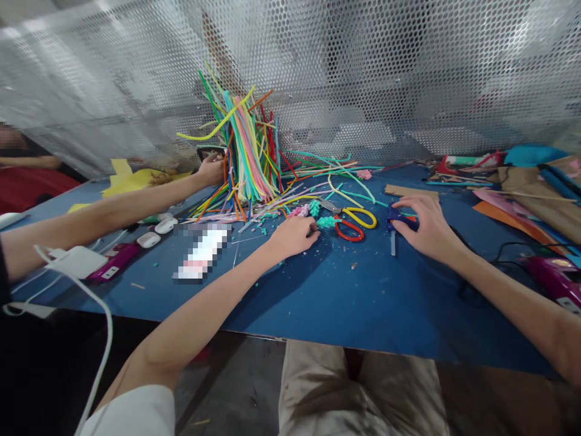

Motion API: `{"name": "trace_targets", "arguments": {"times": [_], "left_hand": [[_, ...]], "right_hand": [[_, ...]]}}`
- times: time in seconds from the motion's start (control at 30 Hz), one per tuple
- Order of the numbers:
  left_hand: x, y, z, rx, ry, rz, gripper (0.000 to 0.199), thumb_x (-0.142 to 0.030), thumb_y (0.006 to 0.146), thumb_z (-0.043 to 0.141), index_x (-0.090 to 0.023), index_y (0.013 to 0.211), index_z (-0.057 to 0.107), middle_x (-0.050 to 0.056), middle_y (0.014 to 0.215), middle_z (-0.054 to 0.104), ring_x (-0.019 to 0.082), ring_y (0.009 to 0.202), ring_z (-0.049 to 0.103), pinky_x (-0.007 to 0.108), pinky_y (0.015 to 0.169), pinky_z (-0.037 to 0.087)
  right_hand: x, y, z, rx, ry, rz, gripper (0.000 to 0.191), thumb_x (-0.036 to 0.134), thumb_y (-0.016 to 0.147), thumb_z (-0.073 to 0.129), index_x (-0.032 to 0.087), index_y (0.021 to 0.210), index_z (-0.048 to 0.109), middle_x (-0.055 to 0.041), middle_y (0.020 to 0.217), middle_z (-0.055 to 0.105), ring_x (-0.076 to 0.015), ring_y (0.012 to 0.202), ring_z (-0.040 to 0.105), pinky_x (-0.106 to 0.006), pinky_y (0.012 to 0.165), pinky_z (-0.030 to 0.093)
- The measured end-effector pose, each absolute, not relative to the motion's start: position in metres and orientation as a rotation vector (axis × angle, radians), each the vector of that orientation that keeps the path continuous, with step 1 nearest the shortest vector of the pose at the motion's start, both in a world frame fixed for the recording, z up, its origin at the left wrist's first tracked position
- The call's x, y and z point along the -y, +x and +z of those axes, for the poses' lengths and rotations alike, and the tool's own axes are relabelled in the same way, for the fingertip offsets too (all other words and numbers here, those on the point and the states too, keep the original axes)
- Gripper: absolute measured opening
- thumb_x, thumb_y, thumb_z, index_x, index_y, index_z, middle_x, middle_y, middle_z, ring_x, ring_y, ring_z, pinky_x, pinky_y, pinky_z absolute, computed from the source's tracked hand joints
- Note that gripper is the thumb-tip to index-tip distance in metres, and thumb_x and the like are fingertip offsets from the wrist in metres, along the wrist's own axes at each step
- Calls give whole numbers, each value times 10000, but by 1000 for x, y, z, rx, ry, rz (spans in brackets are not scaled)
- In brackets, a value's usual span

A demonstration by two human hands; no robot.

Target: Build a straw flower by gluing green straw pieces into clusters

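My left hand (295,237) is closed by a small dark item I cannot make out, beside the teal fuzzy piece (327,222) and a pink-lilac fuzzy piece (299,211). Scissors (349,225) with one yellow and one red handle lie just right of it. Further right, my right hand (420,227) grips a dark blue glue gun (403,219); a clear stick (393,243) shows below it. Behind my left hand stands a large bundle of coloured pipe cleaners (252,151), with loose ones around its base.
At the left, another person's hand (212,169) holds a dark phone beside the bundle. A blurred bright screen (202,253), white earbuds case (149,240) and purple power strip (113,264) lie left. Another purple strip (556,278) and coloured paper sit right. Mesh panel (363,72) behind.
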State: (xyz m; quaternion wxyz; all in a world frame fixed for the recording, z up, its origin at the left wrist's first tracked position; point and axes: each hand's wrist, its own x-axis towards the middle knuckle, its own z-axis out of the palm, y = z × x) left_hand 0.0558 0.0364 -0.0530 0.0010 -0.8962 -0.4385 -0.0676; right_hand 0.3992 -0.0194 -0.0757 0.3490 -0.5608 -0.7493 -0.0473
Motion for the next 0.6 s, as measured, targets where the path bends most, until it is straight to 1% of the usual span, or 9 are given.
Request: {"name": "trace_targets", "arguments": {"times": [0.07,0.23,0.4,0.5,0.6], "left_hand": [[-37,55,-54,1373,-2815,-218,215,-341,935,556,-174,976,685,69,873,710,206,833,676,297,724,495],[-39,54,-59,1375,-2783,-182,206,-300,949,519,-181,997,681,70,892,715,210,859,681,298,737,494],[-37,55,-61,1391,-2740,-148,238,-332,986,477,-180,1033,654,87,941,717,232,889,687,305,718,481],[-37,55,-56,1389,-2714,-223,230,-309,996,465,-165,1048,637,93,949,719,227,900,683,304,740,472],[-40,51,-45,1400,-2689,-367,193,-283,984,482,-173,1026,635,75,938,721,208,870,672,292,735,455]], "right_hand": [[20,398,-75,1955,-1432,-128,327,373,873,586,274,1184,589,-103,1265,602,-313,1262,542,-533,1109,407],[21,396,-75,1965,-1410,-129,323,360,878,584,257,1184,591,-116,1254,610,-313,1259,549,-523,1108,408],[22,394,-72,1985,-1380,-127,301,349,887,577,258,1173,592,-113,1232,627,-315,1242,562,-531,1104,408],[23,392,-69,1994,-1377,-127,290,346,890,569,260,1166,592,-113,1229,629,-319,1239,565,-539,1097,410],[24,390,-68,1993,-1369,-134,282,328,891,572,249,1160,596,-120,1229,629,-315,1233,568,-525,1092,414]]}}
